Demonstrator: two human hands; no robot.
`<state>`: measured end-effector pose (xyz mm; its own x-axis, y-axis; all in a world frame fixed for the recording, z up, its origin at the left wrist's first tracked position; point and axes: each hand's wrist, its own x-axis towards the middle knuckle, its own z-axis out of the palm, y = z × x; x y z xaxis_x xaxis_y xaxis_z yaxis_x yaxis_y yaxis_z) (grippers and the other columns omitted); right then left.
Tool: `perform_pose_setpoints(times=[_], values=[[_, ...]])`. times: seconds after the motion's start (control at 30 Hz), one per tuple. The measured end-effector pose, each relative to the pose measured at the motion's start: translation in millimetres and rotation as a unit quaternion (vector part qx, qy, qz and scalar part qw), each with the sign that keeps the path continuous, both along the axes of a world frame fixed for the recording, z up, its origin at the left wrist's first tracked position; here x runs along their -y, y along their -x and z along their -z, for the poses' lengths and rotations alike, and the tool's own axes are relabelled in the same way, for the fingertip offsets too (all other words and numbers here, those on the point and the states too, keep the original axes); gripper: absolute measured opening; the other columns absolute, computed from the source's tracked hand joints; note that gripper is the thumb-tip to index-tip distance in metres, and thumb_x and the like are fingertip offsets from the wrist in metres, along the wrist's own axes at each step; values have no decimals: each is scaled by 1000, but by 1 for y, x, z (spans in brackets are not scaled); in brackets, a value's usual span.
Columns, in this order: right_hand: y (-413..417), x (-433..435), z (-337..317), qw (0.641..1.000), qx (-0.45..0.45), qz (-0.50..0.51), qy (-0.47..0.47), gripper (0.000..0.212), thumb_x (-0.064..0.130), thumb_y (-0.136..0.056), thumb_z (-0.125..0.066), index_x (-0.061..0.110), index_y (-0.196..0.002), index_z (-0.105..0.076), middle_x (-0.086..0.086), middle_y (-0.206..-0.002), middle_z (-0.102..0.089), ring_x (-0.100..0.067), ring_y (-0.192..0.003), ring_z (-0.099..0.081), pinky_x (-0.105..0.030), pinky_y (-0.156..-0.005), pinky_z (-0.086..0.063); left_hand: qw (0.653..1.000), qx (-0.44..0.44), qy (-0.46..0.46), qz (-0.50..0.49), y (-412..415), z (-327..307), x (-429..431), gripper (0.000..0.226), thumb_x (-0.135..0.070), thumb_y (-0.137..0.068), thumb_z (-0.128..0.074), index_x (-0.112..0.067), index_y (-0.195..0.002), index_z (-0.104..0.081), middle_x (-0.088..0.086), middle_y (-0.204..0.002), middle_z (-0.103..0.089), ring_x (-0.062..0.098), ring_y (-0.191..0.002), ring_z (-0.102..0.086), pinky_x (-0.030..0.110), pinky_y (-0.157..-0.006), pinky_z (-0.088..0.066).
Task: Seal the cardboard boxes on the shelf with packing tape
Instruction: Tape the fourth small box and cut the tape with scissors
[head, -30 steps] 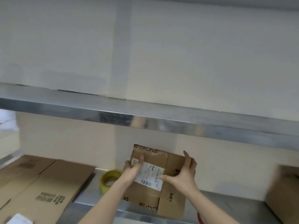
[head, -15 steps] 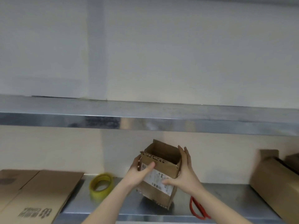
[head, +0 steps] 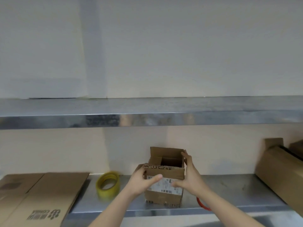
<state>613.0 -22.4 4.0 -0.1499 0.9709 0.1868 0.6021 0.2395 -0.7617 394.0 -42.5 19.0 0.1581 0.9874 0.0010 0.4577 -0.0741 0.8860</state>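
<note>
Box (head: 164, 194) now stands upright, flaps open, contents unseen; left grip (head: 142, 179) and right grip (head: 188, 176) clasp it.

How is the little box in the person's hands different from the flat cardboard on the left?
The small box stands upright with its top flaps open; the flat cardboard lies collapsed. The small box bears a white label, the flat cardboard a dark printed logo. Both are brown cardboard.
</note>
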Motion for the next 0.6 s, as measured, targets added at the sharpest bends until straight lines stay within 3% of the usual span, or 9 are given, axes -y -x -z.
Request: perform_pose_setpoints(times=[0.1, 0.2, 0.27, 0.33, 0.43, 0.53, 0.6], values=[[2, 2, 2, 1000, 19, -9, -5, 112, 54, -56, -85, 37, -149, -24, 10, -160, -11, -1, -139, -25, -19, -109, -29, 1000, -22, -11, -10, 0, 3, -8, 57, -70, -72, -61, -33, -116, -58, -17, -116, -60, 4, -111, -55, 22, -94, -45], [4, 1, 1, 999, 26, -22, 4, 66, 66, -61, -74, 46, -123, -60, 15, -155, -23, 11, -138, -11, -14, -110, -15, 999, -37, -15, -11, -2, 1, -15, 58, -71, -75, -56, -30, -115, -61, -10, -119, -60, 9, -113, -55, 26, -97, -44], [5, -1, 0, 999, 11, -23, 18, 50, 69, -67, -69, 49, -112, -66, 19, -156, -19, 7, -138, -13, -17, -110, -14, 999, -45, -12, -14, -2, 1, -18, 61, -75, -75, -54, -29, -114, -62, -8, -118, -58, 11, -111, -55, 26, -94, -44], [5, -2, -2, 999, -31, -15, 34, 44, 62, -74, -69, 41, -113, -68, 22, -155, -12, 11, -131, -24, -13, -105, -21, 998, -51, -8, -38, -3, 2, -24, 78, -81, -71, -51, -23, -121, -61, -4, -122, -55, 14, -111, -54, 27, -93, -42], [3, -3, 0, 998, -62, 27, 11, 40, 39, -82, -72, 25, -118, -60, 19, -142, -28, 12, -122, -35, -4, -93, -26, 993, -80, -3, -85, -7, 6, -31, 74, -71, -78, -55, -20, -131, -55, 0, -130, -51, 18, -116, -53, 28, -96, -42], [2, -5, -1, 996, -71, 57, -17, 59, 28, -78, -79, 25, -123, -43, 13, -124, -41, -8, -121, -46, 0, -82, -33, 986, -122, -46, -101, -9, 7, -34, 54, -66, -77, -60, -36, -119, -46, -2, -116, -59, 17, -104, -58, 33, -89, -49], [1, -6, -7, 996, -80, 42, -4, 80, 25, -77, -80, 27, -137, -29, 10, -126, -40, -8, -120, -44, -8, -90, -36, 986, -126, -53, -96, -9, 4, -36, 63, -61, -78, -63, -43, -128, -29, -4, -110, -60, 17, -98, -59, 30, -82, -48]])
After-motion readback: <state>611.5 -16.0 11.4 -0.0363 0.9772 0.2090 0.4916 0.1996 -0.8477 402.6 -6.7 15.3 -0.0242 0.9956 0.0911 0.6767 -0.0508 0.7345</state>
